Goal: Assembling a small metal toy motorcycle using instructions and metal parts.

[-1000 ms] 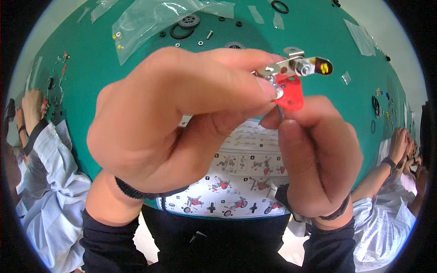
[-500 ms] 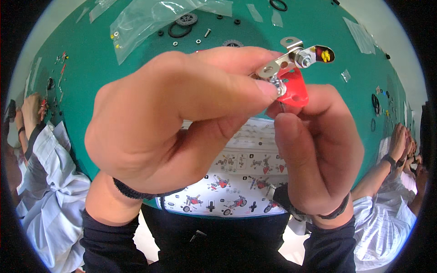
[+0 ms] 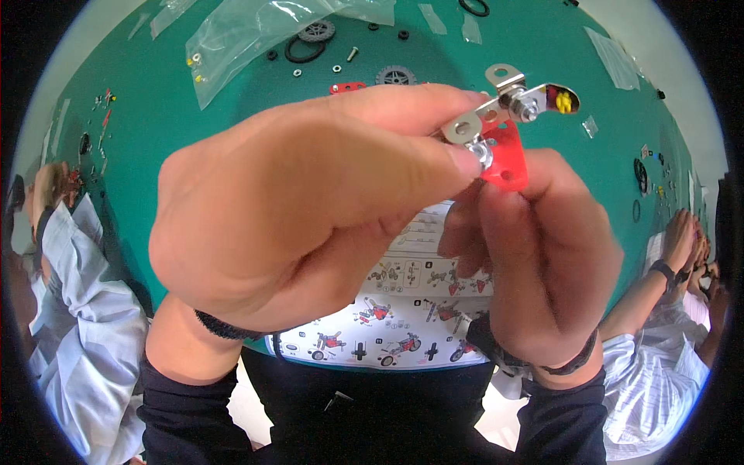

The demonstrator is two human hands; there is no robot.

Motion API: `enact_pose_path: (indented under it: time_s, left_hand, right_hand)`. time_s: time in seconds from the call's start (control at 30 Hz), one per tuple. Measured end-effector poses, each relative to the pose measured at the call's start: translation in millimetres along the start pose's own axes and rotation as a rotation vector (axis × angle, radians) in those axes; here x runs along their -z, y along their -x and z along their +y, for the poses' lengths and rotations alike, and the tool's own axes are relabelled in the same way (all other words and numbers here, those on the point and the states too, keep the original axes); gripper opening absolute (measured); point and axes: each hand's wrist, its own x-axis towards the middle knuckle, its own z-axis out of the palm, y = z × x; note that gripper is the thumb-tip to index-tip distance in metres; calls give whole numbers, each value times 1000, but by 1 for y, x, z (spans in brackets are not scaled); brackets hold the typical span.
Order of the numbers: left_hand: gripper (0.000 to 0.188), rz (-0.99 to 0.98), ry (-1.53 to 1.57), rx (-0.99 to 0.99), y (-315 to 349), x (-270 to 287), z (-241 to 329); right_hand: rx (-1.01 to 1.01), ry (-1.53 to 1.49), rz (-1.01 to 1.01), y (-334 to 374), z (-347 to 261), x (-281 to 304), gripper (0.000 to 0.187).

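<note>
Over the table, my left hand (image 3: 279, 209) pinches a small metal assembly between thumb and fingers. A silver bracket (image 3: 465, 129) with bent, holed tabs is joined to a red holed plate (image 3: 508, 159). A hex nut (image 3: 527, 112) on a bolt end sits on the bracket, and a shiny fastener (image 3: 482, 155) lies by my left thumb tip. Something yellow (image 3: 566, 101) shows at the bracket's right end. From below, my right hand (image 3: 554, 256) is closed, its thumb and forefinger at the red plate's lower edge; what lies between those fingertips is partly hidden.
Beneath my hands lies a printed instruction sheet (image 3: 380, 310). Farther off on the green table (image 3: 256, 105) are a clear plastic bag (image 3: 256, 39), grey wheels (image 3: 316, 31), a black ring (image 3: 304, 51), a bolt (image 3: 353, 54) and another red part (image 3: 347, 87). Other people work at both sides.
The assembly and both hands have shifted slightly right and down. My right fingers have moved up along the red plate's lower edge. Another red part now shows beyond my left hand.
</note>
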Motion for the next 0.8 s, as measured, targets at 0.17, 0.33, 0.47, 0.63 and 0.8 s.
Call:
enact_pose_path:
  time_s: [0.17,0.33,0.47,0.63,0.8]
  left_hand:
    - [25,24,-9,-4,0,3,-5]
    - [24,69,59,32,2,5,-7]
    - [23,34,11,24,-6,11,-6]
    - [22,46,15,16,-9,15,-6]
    - [20,85,-10,4,-12,14,-7]
  right_hand:
    - [-122,-152,43,-8,-2,-3,16]
    - [-132,-176,24,-13,3,-6,13]
    - [52,-62,3,-18,10,-1,13]
    - [-59,-43,23,-19,-6,-1,17]
    - [5,14,51,-23,-5,0,18]
